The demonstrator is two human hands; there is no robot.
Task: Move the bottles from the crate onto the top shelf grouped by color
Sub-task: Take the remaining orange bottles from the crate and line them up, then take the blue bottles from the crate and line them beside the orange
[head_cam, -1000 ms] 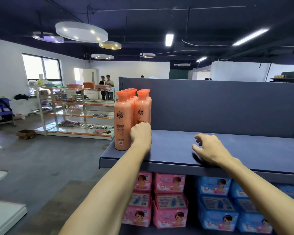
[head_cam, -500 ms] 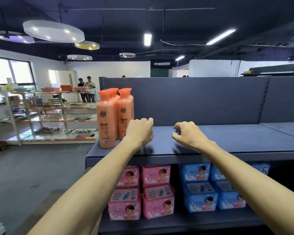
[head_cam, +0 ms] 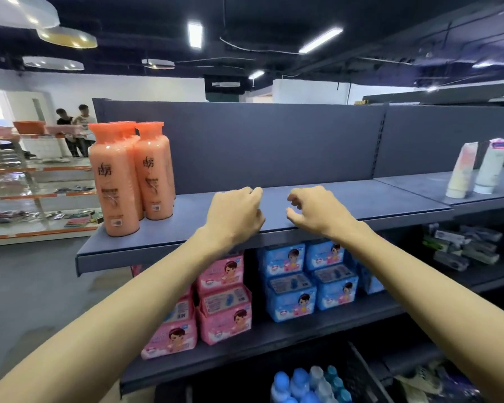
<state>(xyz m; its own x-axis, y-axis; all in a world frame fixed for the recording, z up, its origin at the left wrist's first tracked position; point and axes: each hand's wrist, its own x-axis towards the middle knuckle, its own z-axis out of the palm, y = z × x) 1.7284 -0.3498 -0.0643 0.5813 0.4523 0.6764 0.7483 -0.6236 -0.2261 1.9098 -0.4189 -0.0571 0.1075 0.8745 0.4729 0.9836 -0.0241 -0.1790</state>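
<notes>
Hands at shelf edge, both empty.
Left hand [head_cam: 234, 213] curled into a fist, right hand [head_cam: 314, 212] loosely hooked, neither holding anything, both over the front edge of the top shelf [head_cam: 346, 205]. Orange bottles [head_cam: 128, 175] upright at its left end, nearer the left hand. Blue bottles [head_cam: 300, 382] upright in the crate [head_cam: 364, 370], well below and slightly right; right hand probably nearer.

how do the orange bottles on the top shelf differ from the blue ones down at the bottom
The orange bottles stand on the top shelf, at its left end; the blue bottles sit far lower, in a dark crate. The orange bottles show whole, labels facing out; the blue bottles show only caps and shoulders. Both groups stand upright, packed close.
</notes>
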